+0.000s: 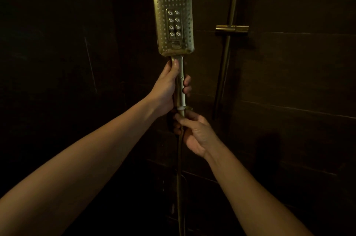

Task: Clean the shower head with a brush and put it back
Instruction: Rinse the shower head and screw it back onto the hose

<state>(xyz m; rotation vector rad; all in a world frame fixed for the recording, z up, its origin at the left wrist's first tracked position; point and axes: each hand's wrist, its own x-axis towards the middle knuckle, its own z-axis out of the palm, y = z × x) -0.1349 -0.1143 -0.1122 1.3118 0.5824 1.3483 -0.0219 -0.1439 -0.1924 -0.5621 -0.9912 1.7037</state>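
Hose cut off at bottom edge; rail top beyond upper edge.

I see a very dim, warm-tinted view; light from near the camera catches the rectangular brass-coloured metal shower head and my forearms, while the dark tiled wall perhaps blurs toward the edges.

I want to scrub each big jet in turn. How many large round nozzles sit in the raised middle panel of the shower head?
8, in two columns of four on the middle panel of the shower head: left column, right column. None looks hidden; many small holes surround them.
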